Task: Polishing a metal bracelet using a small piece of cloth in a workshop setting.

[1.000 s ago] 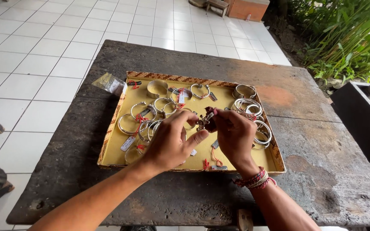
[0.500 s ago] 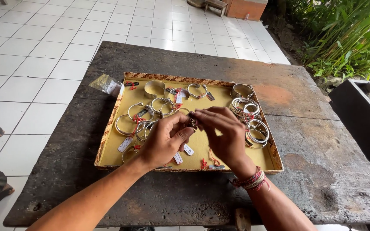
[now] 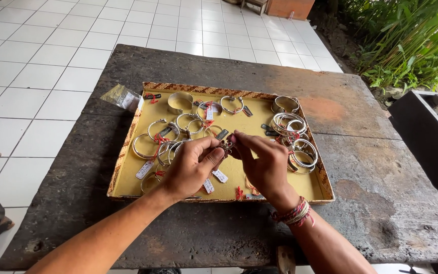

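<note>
While we've got both hands up over the middle of the tray (image 3: pixel 128 152), the left hand (image 3: pixel 191 170) and the right hand (image 3: pixel 264 165) meet fingertip to fingertip on one small dark trinket (image 3: pixel 226 146). Both are pinched shut on it, left from the near-left side, right from the other.

It's tiny, so we can't really make out its shape or which way it points; if it has a long axis, we'd guess it runs roughly between the two sets of fingertips, but honestly can't tell. Looks like a light, stiff metal bit, probably a little slick, so a firm fingertip pinch at each end seems the way to hold it. Easy thing to drop into the clutter below.

Just left of the left hand sits a bunch of silver bangles (image 3: pixel 163 139) with little tags and red string. Beyond the right hand and off to its right there's a stack of wider bangles (image 3: pixel 290 124). A few loose tags (image 3: pixel 220 176) lie right under our fingers. A woven bracelet (image 3: pixel 295 214) sits on the right wrist. Everything rests on a worn dark bench (image 3: pixel 371 167), with a small plastic bag (image 3: pixel 120 96) past the tray's far-left corner.
</note>
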